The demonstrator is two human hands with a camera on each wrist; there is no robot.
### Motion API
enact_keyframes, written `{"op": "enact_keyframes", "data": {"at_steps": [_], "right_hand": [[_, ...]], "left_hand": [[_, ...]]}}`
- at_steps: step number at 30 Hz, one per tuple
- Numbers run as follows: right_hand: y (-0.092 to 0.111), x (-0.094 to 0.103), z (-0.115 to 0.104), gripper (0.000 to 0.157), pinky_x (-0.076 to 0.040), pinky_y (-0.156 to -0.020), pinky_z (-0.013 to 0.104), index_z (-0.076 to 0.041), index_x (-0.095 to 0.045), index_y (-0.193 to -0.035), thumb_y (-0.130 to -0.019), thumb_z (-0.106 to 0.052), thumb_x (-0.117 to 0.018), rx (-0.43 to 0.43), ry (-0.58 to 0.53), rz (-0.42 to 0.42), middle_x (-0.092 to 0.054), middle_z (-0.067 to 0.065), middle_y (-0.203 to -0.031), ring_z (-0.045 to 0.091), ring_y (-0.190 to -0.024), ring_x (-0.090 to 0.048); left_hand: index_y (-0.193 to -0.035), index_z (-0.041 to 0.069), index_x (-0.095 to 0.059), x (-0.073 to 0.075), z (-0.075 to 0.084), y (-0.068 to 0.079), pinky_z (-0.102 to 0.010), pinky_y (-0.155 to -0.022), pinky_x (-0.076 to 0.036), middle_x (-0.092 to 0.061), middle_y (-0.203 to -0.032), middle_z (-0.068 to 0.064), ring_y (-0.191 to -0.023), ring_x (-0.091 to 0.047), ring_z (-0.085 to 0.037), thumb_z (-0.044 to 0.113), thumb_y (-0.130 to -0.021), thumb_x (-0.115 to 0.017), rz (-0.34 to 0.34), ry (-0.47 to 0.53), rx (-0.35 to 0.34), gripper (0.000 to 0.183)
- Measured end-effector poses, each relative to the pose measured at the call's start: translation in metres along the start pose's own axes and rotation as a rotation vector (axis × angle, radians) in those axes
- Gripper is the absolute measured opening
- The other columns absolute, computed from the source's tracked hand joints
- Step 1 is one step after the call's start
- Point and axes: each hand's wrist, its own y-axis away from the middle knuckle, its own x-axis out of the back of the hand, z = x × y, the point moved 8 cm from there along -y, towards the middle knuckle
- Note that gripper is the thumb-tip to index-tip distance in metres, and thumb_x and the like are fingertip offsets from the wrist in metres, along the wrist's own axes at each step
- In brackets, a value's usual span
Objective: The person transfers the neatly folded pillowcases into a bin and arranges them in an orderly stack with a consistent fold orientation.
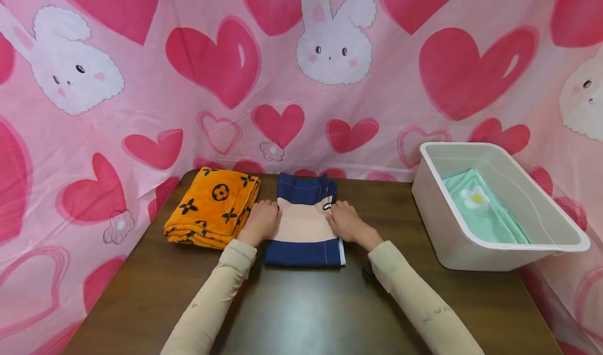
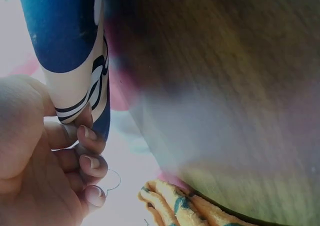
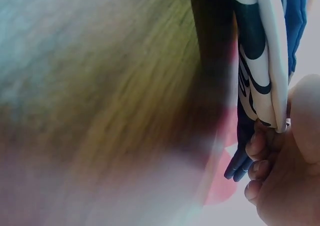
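Note:
A folded navy and beige cloth (image 1: 303,221) with black line print lies between my two hands in the head view. My left hand (image 1: 265,219) grips its left edge at the beige band. In the left wrist view the fingers (image 2: 90,136) curl under the folded layers, thumb on the other side. My right hand (image 1: 348,221) holds the opposite edge, level with the left. Curled fingers (image 3: 259,146) pinch the stacked layers in the right wrist view. Whether the cloth is raised off the table is hard to tell.
Left of the cloth sits a folded orange blanket (image 1: 214,206) with dark flower marks. A pale grey bin (image 1: 447,229) stands at the right, a mint green folded cloth (image 1: 490,213) inside. The brown table (image 1: 301,308) ends at a pink heart-print curtain (image 1: 278,72).

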Motion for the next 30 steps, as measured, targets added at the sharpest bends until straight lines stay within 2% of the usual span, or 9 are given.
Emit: {"op": "enact_keyframes", "data": {"at_steps": [8, 14, 23, 30], "right_hand": [[0.008, 0.003, 0.003, 0.026, -0.038, -0.081, 0.044, -0.001, -0.056, -0.094, -0.106, -0.021, -0.047, -0.006, -0.015, 0.015, -0.053, 0.015, -0.096, 0.032, -0.090, -0.044], [0.011, 0.008, 0.006, 0.025, -0.038, -0.080, 0.044, -0.003, -0.056, -0.090, -0.105, -0.021, -0.048, -0.013, -0.019, 0.033, -0.052, 0.013, -0.092, 0.031, -0.090, -0.045], [0.016, 0.017, 0.009, 0.026, -0.036, -0.080, 0.043, -0.003, -0.054, -0.089, -0.106, -0.021, -0.048, -0.029, -0.028, 0.024, -0.051, 0.013, -0.093, 0.031, -0.089, -0.043], [0.020, 0.022, 0.007, 0.025, -0.037, -0.081, 0.044, -0.002, -0.055, -0.088, -0.105, -0.020, -0.049, -0.027, -0.039, 0.047, -0.051, 0.012, -0.090, 0.031, -0.089, -0.044]], "left_hand": [[-0.098, -0.006, -0.066, -0.003, 0.006, 0.000, -0.048, -0.080, -0.051, -0.067, -0.089, -0.019, -0.084, -0.062, -0.036, 0.022, -0.103, -0.057, 0.001, 0.018, 0.011, 0.030], [-0.097, -0.006, -0.067, 0.002, 0.012, -0.001, -0.048, -0.079, -0.052, -0.067, -0.089, -0.019, -0.083, -0.063, -0.036, 0.022, -0.103, -0.057, 0.036, 0.010, 0.008, 0.030], [-0.090, -0.004, -0.066, 0.012, 0.019, -0.004, -0.048, -0.074, -0.052, -0.065, -0.082, -0.018, -0.076, -0.062, -0.036, 0.021, -0.102, -0.059, 0.140, 0.013, -0.019, 0.028], [-0.092, -0.004, -0.067, 0.014, 0.024, -0.004, -0.048, -0.075, -0.051, -0.067, -0.084, -0.018, -0.078, -0.062, -0.036, 0.021, -0.102, -0.057, 0.140, 0.036, -0.030, 0.029]]}}
